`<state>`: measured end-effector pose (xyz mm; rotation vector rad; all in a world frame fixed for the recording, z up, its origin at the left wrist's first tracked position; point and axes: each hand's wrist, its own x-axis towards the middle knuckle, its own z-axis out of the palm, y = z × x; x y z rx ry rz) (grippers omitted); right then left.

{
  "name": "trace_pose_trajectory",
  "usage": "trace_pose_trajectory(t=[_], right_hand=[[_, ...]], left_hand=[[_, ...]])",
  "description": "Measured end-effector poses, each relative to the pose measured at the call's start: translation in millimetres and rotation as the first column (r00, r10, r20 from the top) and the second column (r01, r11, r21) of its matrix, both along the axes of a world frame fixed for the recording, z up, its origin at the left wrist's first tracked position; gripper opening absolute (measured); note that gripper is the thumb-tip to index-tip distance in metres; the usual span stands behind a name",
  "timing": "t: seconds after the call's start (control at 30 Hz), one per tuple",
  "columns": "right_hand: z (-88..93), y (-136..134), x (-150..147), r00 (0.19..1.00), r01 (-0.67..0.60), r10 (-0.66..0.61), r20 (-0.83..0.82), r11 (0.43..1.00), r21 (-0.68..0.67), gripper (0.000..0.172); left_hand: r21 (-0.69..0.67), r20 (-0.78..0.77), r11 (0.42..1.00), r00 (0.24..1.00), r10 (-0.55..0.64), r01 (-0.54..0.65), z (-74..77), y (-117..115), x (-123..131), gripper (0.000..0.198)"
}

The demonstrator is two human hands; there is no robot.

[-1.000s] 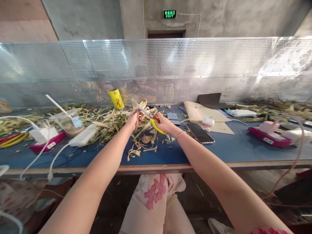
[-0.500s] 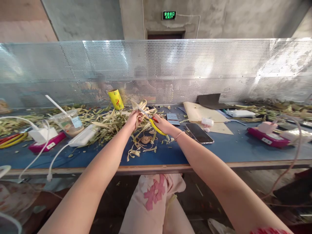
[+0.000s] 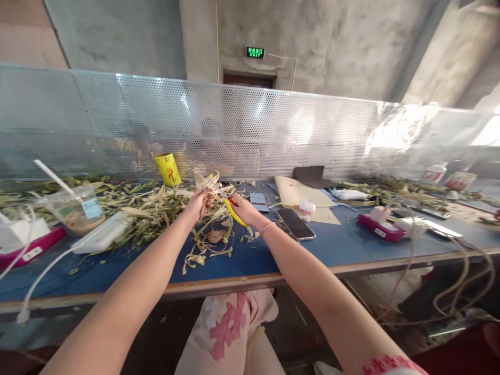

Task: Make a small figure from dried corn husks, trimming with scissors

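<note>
My left hand [image 3: 198, 204] is closed on a pale dried plant piece [image 3: 203, 180], whose papery end sticks up beyond the fingers. In my right hand [image 3: 245, 212] are scissors with yellow and red handles [image 3: 236, 214]. Their metal blades point up and left, beside the plant piece; whether they touch it I cannot tell. Left of my hands spreads a heap of dried greenish plants [image 3: 154, 211]. Below them lie curled dry scraps [image 3: 214, 237] on the blue tabletop [image 3: 250, 259].
A yellow can-like container [image 3: 167, 169] leans at the back. At left stand a plastic cup with a straw [image 3: 80, 208] and a white power bank [image 3: 102, 234]. A phone [image 3: 296, 224], brown paper [image 3: 299, 195] and a magenta power strip [image 3: 380, 227] lie rightward. A perforated metal screen [image 3: 250, 125] borders the table.
The camera view has turned to the right and tilted slightly, so things sit further left in the picture. Both hands keep their holds, with the scissors still beside the plant piece.
</note>
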<state>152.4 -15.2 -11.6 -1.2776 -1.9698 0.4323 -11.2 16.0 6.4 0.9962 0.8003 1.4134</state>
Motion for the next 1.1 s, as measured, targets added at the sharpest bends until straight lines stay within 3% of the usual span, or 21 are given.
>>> trace_pose_trajectory(t=[0.17, 0.43, 0.6, 0.9, 1.1], right_hand=[[-2.6, 1, 5, 0.999, 0.048, -0.048, 0.009, 0.999, 0.023, 0.033], [6.0, -13, 4, 0.989, -0.02, -0.003, 0.145, 0.987, 0.157, 0.036], [4.5, -14, 0, 0.981, -0.057, 0.035, 0.189, 0.992, 0.116, 0.038], [4.2, -15, -1, 0.969, -0.079, 0.065, 0.237, 0.996, 0.048, 0.041], [-1.2, -8, 0, 0.974, -0.065, 0.058, 0.217, 0.998, 0.025, 0.037]], left_hand=[[-0.013, 0.082, 0.979, 0.976, 0.204, -0.204, 3.4, 4, -4, 0.006], [-0.009, 0.207, 0.946, 0.925, 0.319, -0.324, 3.5, 13, -16, 0.012], [0.1, 0.289, 0.928, 0.903, 0.319, -0.36, 5.8, 10, -16, 0.016], [0.003, 0.404, 0.936, 0.857, 0.32, -0.351, 7.4, 3, -18, 0.019], [0.031, 0.348, 0.947, 0.892, 0.289, -0.32, 7.3, 1, -17, 0.018]])
